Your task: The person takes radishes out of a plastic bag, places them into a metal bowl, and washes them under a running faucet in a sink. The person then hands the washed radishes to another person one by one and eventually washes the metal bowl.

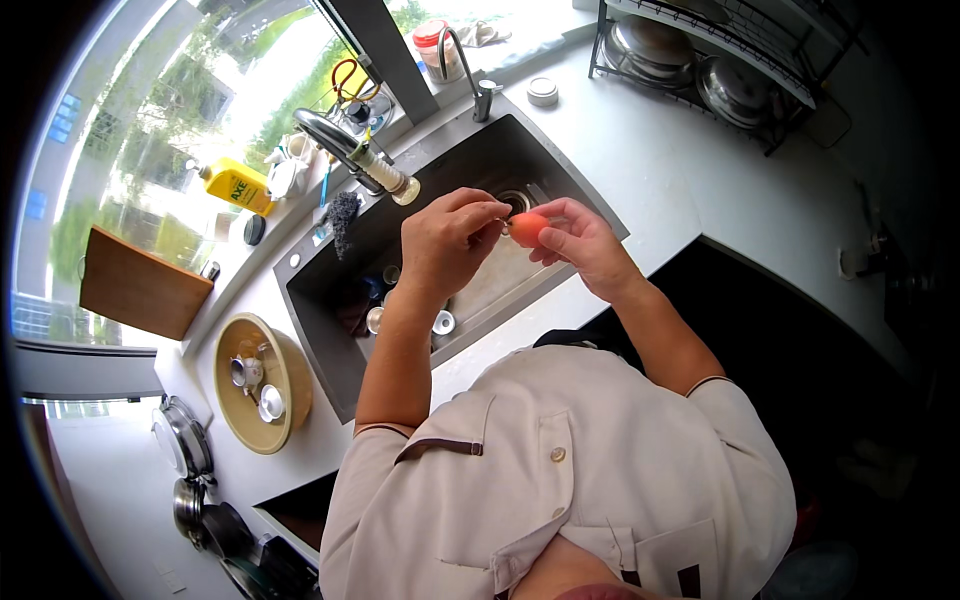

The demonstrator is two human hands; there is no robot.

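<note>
Above the sink (525, 277), my right hand (589, 244) holds a small orange-red fruit, possibly a tomato (527, 229), between thumb and fingers. My left hand (450, 240) meets it from the other side, with thumb and forefinger pinched together at the dark stem end. Whether a stem or leaf lies between those fingertips is too small to make out. Behind the fruit, the sink's round drain (514, 201) is partly covered by my hands. Small white cups (443, 322) stand in the sink's left part, near my left forearm, which hides some of them.
A chrome faucet (330, 135) reaches over the sink, beside a thinner tap (459, 60). At left stand a beige basin (300, 375) holding small dishes, a wooden cutting board (142, 281) and a yellow detergent bottle (238, 186). A dish rack (712, 37) with metal pots occupies the right counter.
</note>
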